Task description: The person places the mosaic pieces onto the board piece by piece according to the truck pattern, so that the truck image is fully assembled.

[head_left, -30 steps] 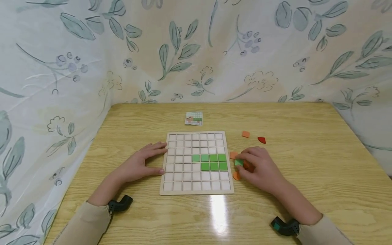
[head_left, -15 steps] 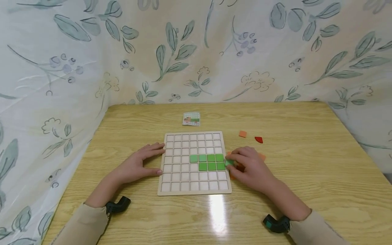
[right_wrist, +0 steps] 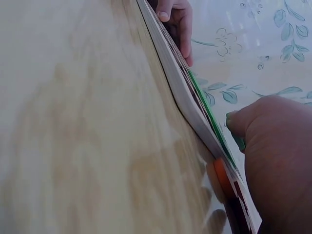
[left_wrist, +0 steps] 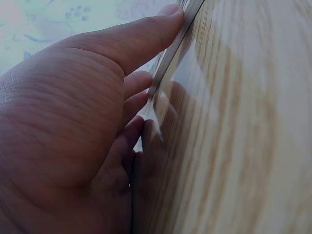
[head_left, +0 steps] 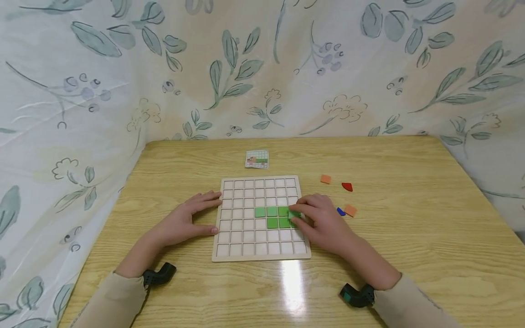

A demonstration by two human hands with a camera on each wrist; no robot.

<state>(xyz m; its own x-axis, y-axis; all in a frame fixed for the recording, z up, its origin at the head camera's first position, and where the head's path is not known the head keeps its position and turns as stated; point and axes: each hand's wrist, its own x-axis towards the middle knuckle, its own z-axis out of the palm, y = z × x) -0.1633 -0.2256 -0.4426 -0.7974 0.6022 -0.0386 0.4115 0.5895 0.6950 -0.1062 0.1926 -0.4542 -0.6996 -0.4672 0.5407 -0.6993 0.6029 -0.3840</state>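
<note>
A square wooden grid board [head_left: 235,237] lies on the table with several light and darker green square tiles [head_left: 272,222] set in its cells. My left hand [head_left: 184,220] touches the board's left edge with thumb and fingers spread, and the thumb [left_wrist: 161,31] meets that edge in the left wrist view. Over the right part of the board, my right hand [head_left: 324,223] pinches a light green square tile [head_left: 293,214] between thumb and fingertips. In the right wrist view that tile [right_wrist: 239,140] appears raised above the board, partly hidden behind the thumb.
Behind the board lies a small picture card [head_left: 257,159] with a gridded design. To the right are an orange square [head_left: 326,179], a red quarter-round piece [head_left: 347,187], another orange square [head_left: 350,210] and a blue piece [head_left: 341,211]. An orange piece [right_wrist: 224,178] sits beside the board's edge.
My right hand has carried the light green tile leftward from the loose pieces to over the board. The blue piece and an orange square have come into view behind it. My left hand stays put.
</note>
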